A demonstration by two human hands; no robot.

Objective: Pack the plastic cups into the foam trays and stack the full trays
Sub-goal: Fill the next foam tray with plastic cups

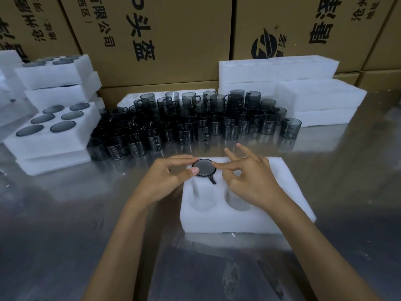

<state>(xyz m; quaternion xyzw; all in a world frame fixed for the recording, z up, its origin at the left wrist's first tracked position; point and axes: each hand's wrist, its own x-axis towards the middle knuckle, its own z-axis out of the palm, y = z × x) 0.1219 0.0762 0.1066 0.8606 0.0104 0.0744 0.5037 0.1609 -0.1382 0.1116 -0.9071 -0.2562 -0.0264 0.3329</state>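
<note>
A white foam tray (249, 222) lies on the steel table in front of me, with two empty round holes near its front. A dark smoky plastic cup (204, 167) sits upside down in a far hole, its handle pointing toward me. My left hand (171, 177) pinches the cup's rim between thumb and fingers. My right hand (249, 177) touches the cup's right edge with a fingertip, its other fingers spread. Behind the tray stand several loose cups (195, 122) in rows.
A full foam tray (54, 144) with several cups rests on a foam layer at left, with more foam stacks (54, 77) behind it. Empty foam trays (303, 92) are piled at back right. Cardboard boxes (162, 40) wall off the back.
</note>
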